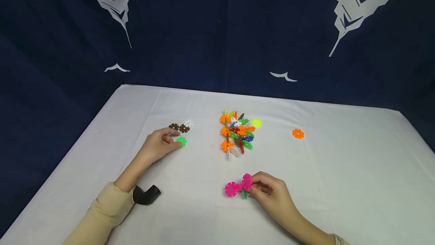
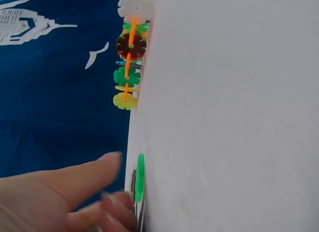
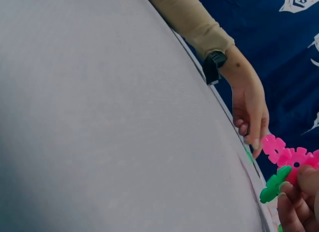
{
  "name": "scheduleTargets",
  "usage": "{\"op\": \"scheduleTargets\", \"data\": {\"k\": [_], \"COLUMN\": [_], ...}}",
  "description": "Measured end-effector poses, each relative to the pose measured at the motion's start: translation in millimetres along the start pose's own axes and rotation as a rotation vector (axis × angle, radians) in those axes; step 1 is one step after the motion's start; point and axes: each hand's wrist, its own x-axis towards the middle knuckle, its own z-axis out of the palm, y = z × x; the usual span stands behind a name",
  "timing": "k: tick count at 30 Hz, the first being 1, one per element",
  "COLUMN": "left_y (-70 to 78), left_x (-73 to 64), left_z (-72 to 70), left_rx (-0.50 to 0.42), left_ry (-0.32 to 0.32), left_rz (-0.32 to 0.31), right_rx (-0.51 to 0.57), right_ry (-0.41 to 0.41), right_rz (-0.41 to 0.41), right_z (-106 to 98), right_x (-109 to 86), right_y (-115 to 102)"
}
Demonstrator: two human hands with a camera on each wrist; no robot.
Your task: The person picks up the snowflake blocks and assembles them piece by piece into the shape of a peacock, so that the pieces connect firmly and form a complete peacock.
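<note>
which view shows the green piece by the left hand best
The head view: the green piece lies flat on the white table, its whole toothed outline showing at the left hand's fingertips. The left wrist view shows it only edge-on as a thin strip. The right wrist view shows just a sliver below the fingers.

Joined pink flower discs (image 1: 238, 186) pinched upright near the table's edge; green disc (image 1: 181, 141) flat, farther left.

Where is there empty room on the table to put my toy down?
Bare cloth lies right of the lone orange piece and along the near edge between both arms. It is crowded at the middle pile and around the left hand.
</note>
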Motion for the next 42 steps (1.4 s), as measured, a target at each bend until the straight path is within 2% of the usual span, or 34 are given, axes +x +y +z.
{"op": "scheduleTargets", "data": {"k": [2,5,9,13,15,20,22,24,29,37,42], "left_y": [-1.5,0.6,6.4,17.1,25.0,49.1,58.1,65.2,71.1,70.3,71.0], "left_x": [3.3,4.2,0.4,-5.1,-8.5,-18.5,-22.4,-25.4,-30.4,-34.2,-36.3], "left_z": [0.8,5.0,11.8,22.5,30.7,57.2,65.9,72.0,78.2,81.9,82.9], "left_rx": [0.086,0.125,0.116,0.065,-0.046,-0.489,-0.575,-0.6,-0.61,-0.627,-0.641], "left_ry": [0.006,0.011,-0.001,-0.064,-0.138,-0.452,-0.545,-0.584,-0.591,-0.609,-0.602], "left_rz": [0.041,0.069,0.071,0.089,0.066,-0.066,-0.091,-0.089,-0.092,-0.094,-0.088], "right_rx": [0.012,0.033,0.035,-0.009,-0.038,-0.098,-0.107,-0.112,-0.1,-0.081,-0.108], "right_ry": [-0.009,-0.035,-0.093,-0.151,-0.175,-0.243,-0.275,-0.296,-0.306,-0.302,-0.32], "right_rz": [0.004,0.009,-0.016,-0.095,-0.134,-0.192,-0.207,-0.218,-0.229,-0.255,-0.203], "right_z": [0,0,-2,-7,-10,-13,-12,-12,-11,-10,-10], "right_x": [0.2,0.6,1.1,3.6,5.6,10.5,11.8,12.6,14.0,14.3,11.4], "right_y": [0,1,3,7,8,9,8,7,4,3,0]}}
